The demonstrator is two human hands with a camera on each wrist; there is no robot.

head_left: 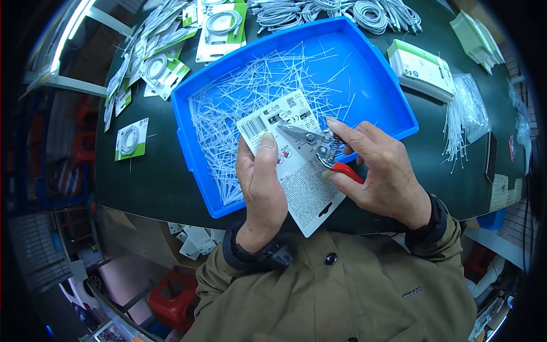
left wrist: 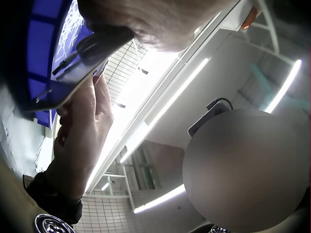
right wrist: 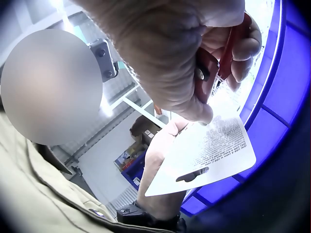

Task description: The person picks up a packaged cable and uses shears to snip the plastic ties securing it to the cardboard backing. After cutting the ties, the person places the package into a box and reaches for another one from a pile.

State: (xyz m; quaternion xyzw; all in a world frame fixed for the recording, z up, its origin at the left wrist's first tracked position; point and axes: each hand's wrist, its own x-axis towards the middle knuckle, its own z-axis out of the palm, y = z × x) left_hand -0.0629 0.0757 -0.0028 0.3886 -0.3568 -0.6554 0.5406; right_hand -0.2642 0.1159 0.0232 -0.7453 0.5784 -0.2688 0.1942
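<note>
Head view: left hand [head_left: 263,185] pinches card [head_left: 310,196], likely steadying it for the cutters [head_left: 311,137] right hand [head_left: 388,165] grips; tray [head_left: 379,111] below presumably catches strips [head_left: 212,137].

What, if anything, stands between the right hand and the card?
Only the red-handled cutters, held in the right hand; their tips lie over the printed card. The left hand grips the card's edge, clear of the tips.
</note>
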